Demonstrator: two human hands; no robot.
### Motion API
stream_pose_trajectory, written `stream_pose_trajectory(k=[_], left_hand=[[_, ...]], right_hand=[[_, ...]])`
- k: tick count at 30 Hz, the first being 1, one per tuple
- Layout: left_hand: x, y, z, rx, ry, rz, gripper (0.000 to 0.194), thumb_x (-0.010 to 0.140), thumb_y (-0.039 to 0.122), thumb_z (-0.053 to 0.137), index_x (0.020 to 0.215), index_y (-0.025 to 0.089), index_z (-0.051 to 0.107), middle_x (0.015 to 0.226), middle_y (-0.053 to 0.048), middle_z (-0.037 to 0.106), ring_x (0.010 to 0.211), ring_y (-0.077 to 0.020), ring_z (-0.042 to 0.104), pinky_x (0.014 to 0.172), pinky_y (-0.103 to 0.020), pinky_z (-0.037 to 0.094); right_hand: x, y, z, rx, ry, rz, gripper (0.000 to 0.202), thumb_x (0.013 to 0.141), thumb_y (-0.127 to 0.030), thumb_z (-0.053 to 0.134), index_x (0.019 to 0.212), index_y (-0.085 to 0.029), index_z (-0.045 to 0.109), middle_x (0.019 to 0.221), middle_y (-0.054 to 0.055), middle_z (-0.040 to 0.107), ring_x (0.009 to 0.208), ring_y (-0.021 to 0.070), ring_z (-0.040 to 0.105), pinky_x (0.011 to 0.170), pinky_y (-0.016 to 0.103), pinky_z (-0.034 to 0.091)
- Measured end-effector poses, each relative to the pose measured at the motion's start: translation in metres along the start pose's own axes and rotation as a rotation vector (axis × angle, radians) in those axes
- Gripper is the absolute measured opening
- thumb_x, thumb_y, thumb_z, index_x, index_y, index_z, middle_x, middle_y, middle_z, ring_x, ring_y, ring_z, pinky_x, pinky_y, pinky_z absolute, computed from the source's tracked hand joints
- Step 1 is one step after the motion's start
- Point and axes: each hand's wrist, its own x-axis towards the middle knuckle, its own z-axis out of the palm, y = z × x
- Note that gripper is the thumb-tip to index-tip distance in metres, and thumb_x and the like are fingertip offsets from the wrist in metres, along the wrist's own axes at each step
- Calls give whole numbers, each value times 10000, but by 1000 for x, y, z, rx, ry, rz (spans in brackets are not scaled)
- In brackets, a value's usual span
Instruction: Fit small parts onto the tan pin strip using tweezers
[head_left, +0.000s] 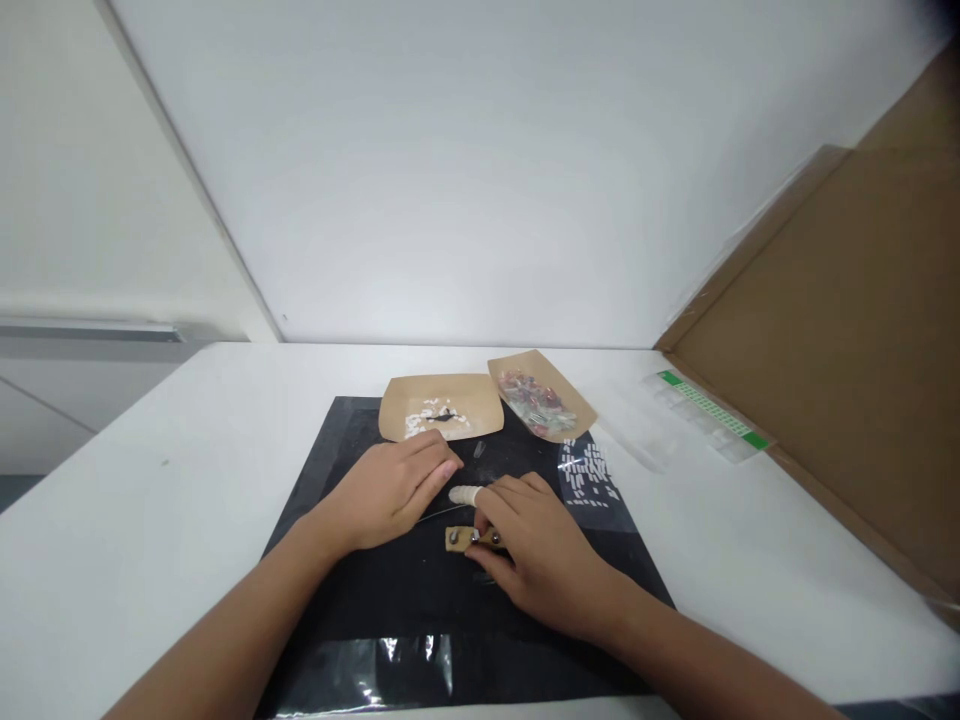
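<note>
My right hand (536, 545) is closed, with thumb and a finger pinching a small shiny piece (475, 536) at a tan strip (453, 540). Small rounded metallic bits sit on that strip, which is partly covered by my fingers. A whitish cover (463, 495) wraps one fingertip of this hand. My left hand (394, 487) lies just left of it, fingers pressed together and thumb pointing right. A thin pale line (442, 514), perhaps a stick, runs from beneath it; what it holds is hidden. Both hands are over a black mat (360, 610).
Behind my hands stand a tan paper tray (487, 405) with white bits and a dark piece, and another tray (581, 405) holding reddish and clear packets. White pieces (589, 470) lie at the mat's right. Clear plastic with a green strip (712, 410) rests near a cardboard panel (847, 350).
</note>
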Motion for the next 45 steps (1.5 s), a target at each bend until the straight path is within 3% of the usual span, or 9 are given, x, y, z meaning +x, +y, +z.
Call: stream_pose_trajectory(k=[8, 15, 23, 28, 32, 37, 41, 45], left_hand=[[2, 3, -2, 45, -34, 63, 339, 1093, 337, 326, 974, 180, 602, 976, -56, 618, 867, -189, 609, 791, -319, 488], [2, 4, 1, 58, -47, 70, 288, 1079, 349, 379, 981, 195, 601, 973, -36, 621, 863, -183, 617, 772, -313, 475], [2, 6, 0, 43, 3, 63, 269, 1074, 327, 384, 985, 192, 600, 976, -49, 625, 873, -189, 607, 773, -309, 479], [3, 4, 0, 45, 42, 38, 299, 1088, 327, 343, 990, 192, 592, 974, -53, 624, 858, -191, 604, 771, -310, 485], [3, 5, 0, 37, 71, 22, 298, 1087, 311, 342, 992, 190, 596, 983, -60, 619, 883, -198, 600, 778, -317, 493], [3, 9, -1, -132, 168, 51, 237, 1063, 260, 401, 1050, 186, 625, 1001, -70, 624, 908, -191, 598, 835, -343, 508], [4, 16, -1, -327, 216, 137, 155, 1017, 227, 521, 1074, 181, 658, 963, -70, 630, 780, -150, 589, 689, -286, 509], [3, 21, -1, -444, 186, 195, 179, 970, 207, 614, 1129, 195, 696, 967, -76, 624, 751, -133, 590, 646, -262, 516]], right_hand=[[-1, -2, 2, 37, 82, 70, 202, 884, -228, 743, 926, -221, 545, 950, -1, 650, 908, 216, 536, 778, 352, 308], [-2, 0, 9, 92, 141, 85, 168, 884, -113, 682, 933, -217, 559, 1007, 17, 668, 1126, 248, 523, 902, 387, 339], [-2, -2, 14, 101, 109, 44, 140, 912, -80, 549, 953, -209, 510, 930, 18, 651, 856, 206, 572, 825, 369, 383], [-1, 1, 17, 137, 79, 78, 169, 911, -64, 522, 1001, -205, 501, 967, 37, 662, 876, 215, 611, 838, 378, 439], [-3, 1, 18, 192, 125, 101, 211, 909, -61, 539, 1050, -206, 482, 1003, 40, 661, 926, 218, 620, 877, 404, 473], [-5, 3, 8, 377, 188, 123, 184, 937, -115, 567, 1066, -215, 483, 1061, 54, 646, 998, 198, 631, 903, 386, 515], [-4, 6, -5, 561, 198, 111, 274, 929, -149, 619, 1075, -238, 406, 1021, 24, 697, 942, 166, 670, 834, 339, 538], [-4, 9, -12, 611, 216, 133, 310, 915, -191, 662, 1008, -255, 373, 960, 1, 733, 854, 159, 680, 768, 326, 530]])
